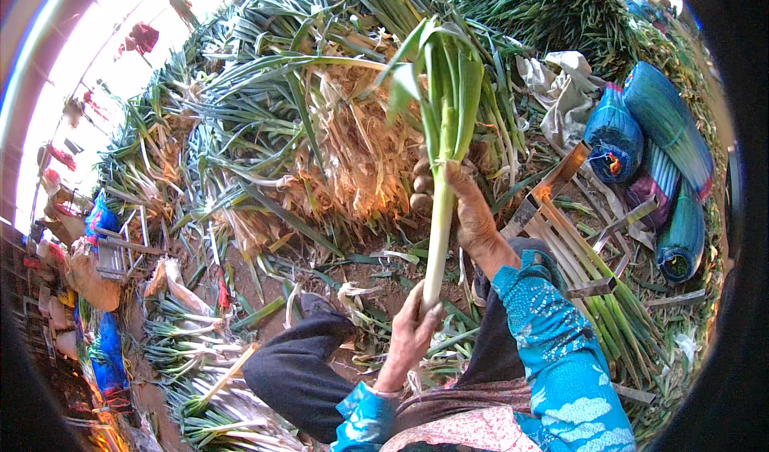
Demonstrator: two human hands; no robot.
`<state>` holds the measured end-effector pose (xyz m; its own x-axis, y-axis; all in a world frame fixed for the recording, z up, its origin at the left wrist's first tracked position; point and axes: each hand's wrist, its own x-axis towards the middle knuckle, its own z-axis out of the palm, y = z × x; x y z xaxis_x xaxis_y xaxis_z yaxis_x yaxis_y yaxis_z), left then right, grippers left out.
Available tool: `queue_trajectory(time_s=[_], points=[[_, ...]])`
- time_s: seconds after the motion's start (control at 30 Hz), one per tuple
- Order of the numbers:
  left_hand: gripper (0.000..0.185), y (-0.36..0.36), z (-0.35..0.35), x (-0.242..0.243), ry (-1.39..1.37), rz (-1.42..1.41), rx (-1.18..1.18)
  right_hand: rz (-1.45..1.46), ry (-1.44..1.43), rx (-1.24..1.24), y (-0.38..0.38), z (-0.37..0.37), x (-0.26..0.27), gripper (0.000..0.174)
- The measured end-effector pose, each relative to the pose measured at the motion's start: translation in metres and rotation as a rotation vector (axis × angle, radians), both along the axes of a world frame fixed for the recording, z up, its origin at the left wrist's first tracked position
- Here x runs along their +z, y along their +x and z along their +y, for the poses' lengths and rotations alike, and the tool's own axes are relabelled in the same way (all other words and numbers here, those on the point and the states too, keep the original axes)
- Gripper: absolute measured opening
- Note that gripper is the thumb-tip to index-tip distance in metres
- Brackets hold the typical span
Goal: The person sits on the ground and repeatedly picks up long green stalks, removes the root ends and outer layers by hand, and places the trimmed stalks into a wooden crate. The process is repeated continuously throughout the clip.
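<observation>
A thick leek [441, 218] is held upright in front of me, its green leaves fanned out at the top and its white shank below. My right hand [459, 203] grips it around the middle, the thumb across the shank. At the white base, my left hand [411, 329] has its fingers on the leek's lower end. Beyond both hands lies a large heap of unpeeled leeks [360, 146] with dry, papery outer leaves. Trimmed leeks [583, 260] lie bundled in a metal frame [601, 287] at the right.
Rolled blue mesh bags [667, 128] and a whitish sack [559, 85] lie at the upper right. Several small leek bunches [198, 356] rest on the ground at lower left, near another metal frame [117, 257]. Leaf scraps cover the soil between my legs and the heap.
</observation>
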<state>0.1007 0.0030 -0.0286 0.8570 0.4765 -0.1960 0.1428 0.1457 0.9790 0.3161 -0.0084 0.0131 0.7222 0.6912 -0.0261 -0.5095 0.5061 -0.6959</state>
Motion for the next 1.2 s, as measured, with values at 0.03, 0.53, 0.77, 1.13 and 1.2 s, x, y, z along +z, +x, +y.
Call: queue_trajectory(time_s=[0.03,0.53,0.77,1.13,1.2], points=[[0.051,-0.004,-0.005,-0.01,0.017,0.041,-0.003,-0.051,-0.057,-0.096,0.006,0.0,0.003,0.052],[0.049,-0.021,0.029,-0.041,0.018,0.01,0.384,-1.388,-0.909,0.664,-0.029,-0.016,-0.038,0.024],[0.048,-0.048,0.009,-0.062,0.008,0.058,0.381,-0.826,-0.701,0.128,0.008,-0.011,-0.014,0.072],[0.04,0.052,0.046,-0.016,-0.258,-0.122,0.257,-0.166,-0.386,0.148,-0.033,0.014,-0.015,0.025],[0.027,0.065,0.051,-0.011,-0.434,-0.233,0.276,-0.206,-0.343,0.107,-0.031,0.012,-0.014,0.026]])
